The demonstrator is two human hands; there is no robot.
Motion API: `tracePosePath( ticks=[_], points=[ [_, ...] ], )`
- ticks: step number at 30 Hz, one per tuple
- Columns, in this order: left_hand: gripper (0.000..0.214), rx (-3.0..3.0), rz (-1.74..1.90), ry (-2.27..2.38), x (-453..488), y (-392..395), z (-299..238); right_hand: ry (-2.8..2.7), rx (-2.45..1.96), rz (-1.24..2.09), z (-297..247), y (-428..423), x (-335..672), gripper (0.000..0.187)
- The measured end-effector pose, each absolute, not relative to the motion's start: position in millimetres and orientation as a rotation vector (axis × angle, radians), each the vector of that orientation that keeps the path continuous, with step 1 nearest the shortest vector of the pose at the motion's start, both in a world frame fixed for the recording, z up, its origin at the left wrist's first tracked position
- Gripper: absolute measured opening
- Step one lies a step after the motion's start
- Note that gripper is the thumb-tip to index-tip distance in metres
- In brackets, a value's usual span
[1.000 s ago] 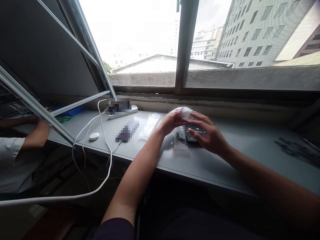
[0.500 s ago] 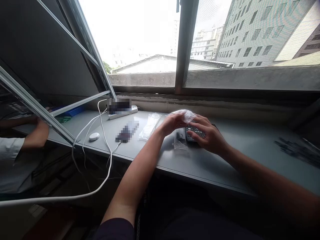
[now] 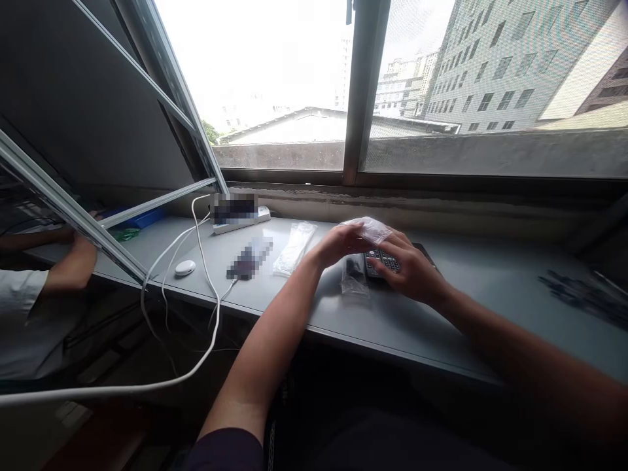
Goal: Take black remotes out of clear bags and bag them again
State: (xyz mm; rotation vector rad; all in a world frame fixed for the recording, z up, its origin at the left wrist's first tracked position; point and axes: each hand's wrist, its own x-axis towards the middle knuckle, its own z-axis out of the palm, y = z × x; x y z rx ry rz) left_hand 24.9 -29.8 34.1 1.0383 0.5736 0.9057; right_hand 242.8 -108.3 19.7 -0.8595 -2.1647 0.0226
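A thin clear plastic bag (image 3: 371,230) is stretched between my two hands above the grey table (image 3: 392,333). My left hand (image 3: 338,244) is closed on the bag's left side. My right hand (image 3: 411,267) has its fingertips at the bag's right side, the thumb apart and lower down. Beneath the right hand lie black remote controls (image 3: 389,260) with rows of small buttons, partly covered by the fingers. Beside them on the left is a small clear bag (image 3: 355,282) with something dark in it.
A stack of clear bags (image 3: 294,248) lies left of my hands. Further left are a blurred phone-like object (image 3: 249,259), a white round case (image 3: 185,268), a power strip (image 3: 242,221) and a white cable (image 3: 216,314). Dark thin items (image 3: 583,294) lie right. Another person's arm (image 3: 73,261) is far left.
The plastic bag has shifted slightly right and lies flatter between my hands. My right hand has moved a little, and more of the remote controls' right side shows.
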Motion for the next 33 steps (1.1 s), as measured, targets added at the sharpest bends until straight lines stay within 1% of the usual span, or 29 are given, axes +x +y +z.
tracePosePath(
  ticks=[3,6,8,12,16,19,23,28,33],
  points=[
    [0.03,1.005,0.967,0.62,25.4,-28.8,33.6,-2.154,-0.85,0.019,18.2,-107.8,243.7,0.039],
    [0.042,0.986,1.06,0.638,24.7,-24.9,32.5,-2.128,-0.822,0.019,17.9,-107.7,244.3,0.037],
    [0.045,0.969,1.127,0.663,23.6,-20.9,30.8,-2.116,-0.786,0.019,18.8,-108.1,244.2,0.036],
    [0.043,0.953,1.199,0.707,21.8,-11.5,24.9,-2.1,-0.746,0.003,21.2,-110.4,242.7,0.034],
    [0.043,0.977,1.204,0.718,21.7,-6.0,20.7,-2.062,-0.779,-0.021,22.3,-112.3,240.5,0.041],
    [0.046,0.923,1.305,0.753,20.8,-5.8,23.1,-2.055,-0.777,-0.015,22.3,-111.9,239.7,0.047],
    [0.048,0.839,1.396,0.755,18.7,-7.5,29.1,-2.053,-0.759,-0.004,21.7,-110.3,239.8,0.045],
    [0.044,0.861,1.363,0.758,18.8,-9.4,29.1,-2.072,-0.789,0.002,21.2,-110.6,240.6,0.044],
    [0.039,0.983,1.242,0.685,20.6,-13.0,27.7,-2.117,-0.867,0.046,20.4,-112.3,242.5,0.057]
  ],
)
